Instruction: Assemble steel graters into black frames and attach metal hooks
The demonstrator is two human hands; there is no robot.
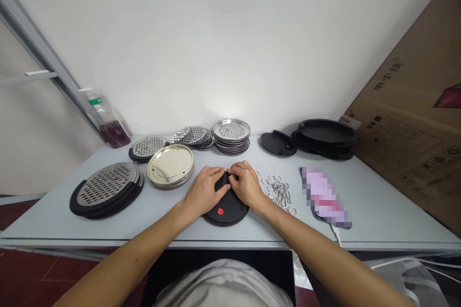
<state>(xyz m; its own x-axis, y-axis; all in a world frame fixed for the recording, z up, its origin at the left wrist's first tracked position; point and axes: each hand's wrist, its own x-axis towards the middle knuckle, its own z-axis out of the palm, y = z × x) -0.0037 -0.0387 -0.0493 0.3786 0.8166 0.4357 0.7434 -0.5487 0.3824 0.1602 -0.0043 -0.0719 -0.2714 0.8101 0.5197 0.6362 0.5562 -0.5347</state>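
Observation:
A round black plastic disc [229, 215] with a red dot lies on the table in front of me. My left hand [206, 187] grips its far left side, thumb across the top and fingers bent at the far edge. From the right, my right hand [247, 183] closes on the same far edge, its fingertips meeting the left ones. Something small and shiny shows between the fingertips, mostly hidden. Just right of that hand lies a loose pile of metal rings and hooks [279, 189].
Perforated metal discs stand in a stack [231, 130]; black-rimmed ones [108, 187] lie at left beside gold-toned lids [171, 165]. Black discs [324, 134] sit at back right near a cardboard box [414, 120]. A blurred phone-like object [324, 196] and a bottle [108, 120] flank the table.

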